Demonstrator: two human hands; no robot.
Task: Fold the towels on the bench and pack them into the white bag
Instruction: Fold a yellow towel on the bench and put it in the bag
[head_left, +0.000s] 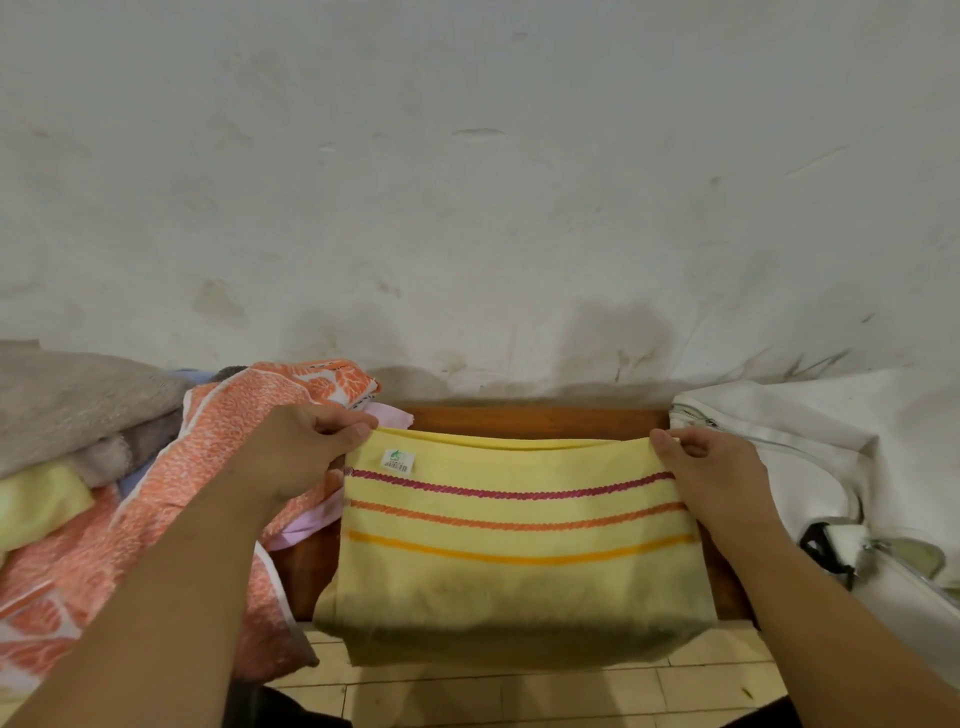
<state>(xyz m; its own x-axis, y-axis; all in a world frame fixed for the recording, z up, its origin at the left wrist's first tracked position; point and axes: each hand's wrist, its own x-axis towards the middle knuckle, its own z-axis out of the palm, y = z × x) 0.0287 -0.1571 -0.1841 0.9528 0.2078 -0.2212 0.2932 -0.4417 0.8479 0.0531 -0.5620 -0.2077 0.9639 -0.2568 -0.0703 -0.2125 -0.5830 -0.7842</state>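
One pale yellow towel (514, 587) with three stripes, magenta, orange and amber, lay on the brown wooden bench (530, 418), near edge overhanging. The left hand (306, 447) and right hand (711, 473) each pinched a far corner. Perhaps five heaped towels (171, 499) lay left; one white fabric bag (831, 431) right.

wooden bench (535, 418), yellow towel (514, 582), towel pile (104, 467), white bag (831, 441)
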